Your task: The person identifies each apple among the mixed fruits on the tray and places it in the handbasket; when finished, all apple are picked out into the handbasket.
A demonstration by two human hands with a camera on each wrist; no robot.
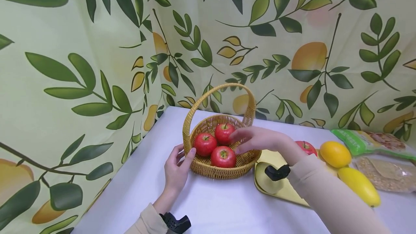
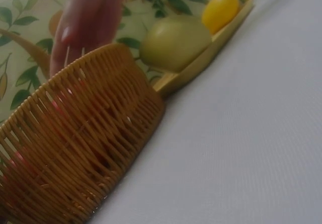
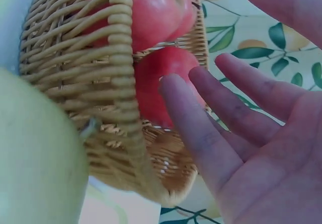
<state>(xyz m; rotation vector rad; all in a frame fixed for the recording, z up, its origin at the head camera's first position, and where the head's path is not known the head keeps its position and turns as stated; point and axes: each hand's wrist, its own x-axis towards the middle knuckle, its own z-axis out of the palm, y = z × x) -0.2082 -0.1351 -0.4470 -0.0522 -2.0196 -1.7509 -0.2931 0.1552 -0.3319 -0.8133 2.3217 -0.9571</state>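
Note:
A wicker basket with a tall arched handle stands on the table, holding a red apple at the left, another apple behind and a third apple in front. My left hand holds the basket's left side near the foot of the handle, thumb at the rim; the left wrist view does not show its fingers. Over the basket's right part is my right hand, fingers spread and nothing in them. In the right wrist view its fingertips appear close to an apple.
Right of the basket, a yellow tray bears a pale green fruit with a short stem, a red apple, an orange and a yellow oval fruit. Two food packages lie beyond. Leaf-patterned cloth hangs behind.

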